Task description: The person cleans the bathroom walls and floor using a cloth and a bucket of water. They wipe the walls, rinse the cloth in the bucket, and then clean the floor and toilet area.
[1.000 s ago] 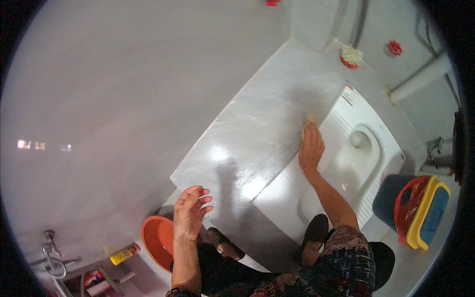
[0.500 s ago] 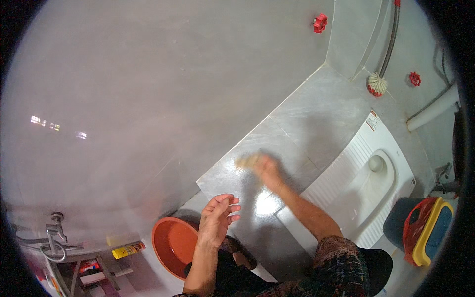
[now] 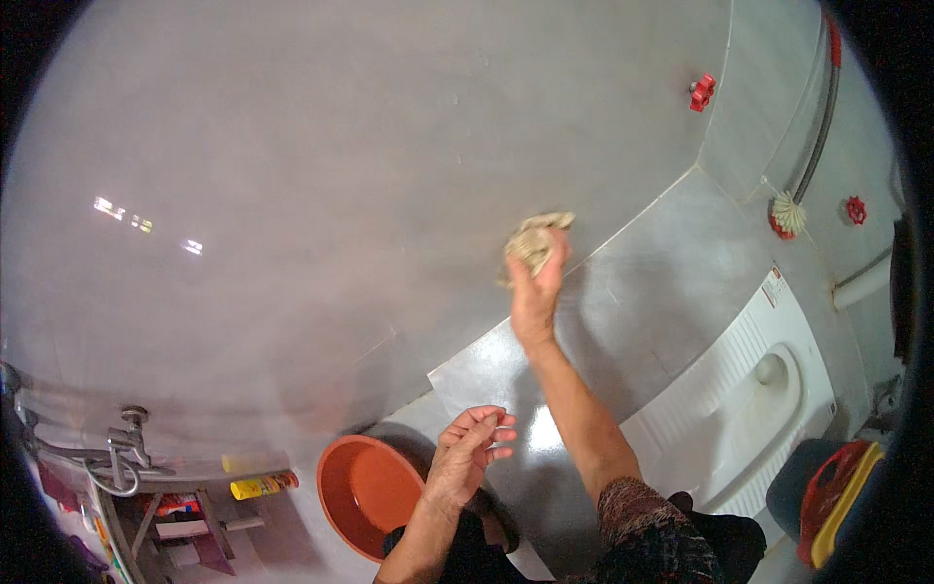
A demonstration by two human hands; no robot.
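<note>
My right hand point(image 3: 541, 292) is closed round a crumpled beige cloth point(image 3: 530, 248), which lies against the grey tiled wall point(image 3: 341, 175) just above the seam where wall and floor meet. My right forearm reaches up and forward from the lower edge. Lower and to the left, my left hand point(image 3: 469, 453) hangs in the air with its fingers loosely curled and apart, holding nothing. Beside that hand stands an orange-red basin point(image 3: 341, 482) on the floor; the part of its interior that shows has nothing distinct in it.
A white squat toilet point(image 3: 720, 419) is set in the floor at right. Beyond it are red valve handles point(image 3: 702, 92) and a white brush head point(image 3: 786, 212). A dark bin with a yellow rim point(image 3: 844, 511) stands lower right. At left are a tap point(image 3: 126, 443) and a yellow bottle point(image 3: 265, 485).
My right hand has carried the cloth from low over the floor tiles up onto the wall. My left hand keeps its pose. The whole view has shifted, so fixed things sit lower and further right.
</note>
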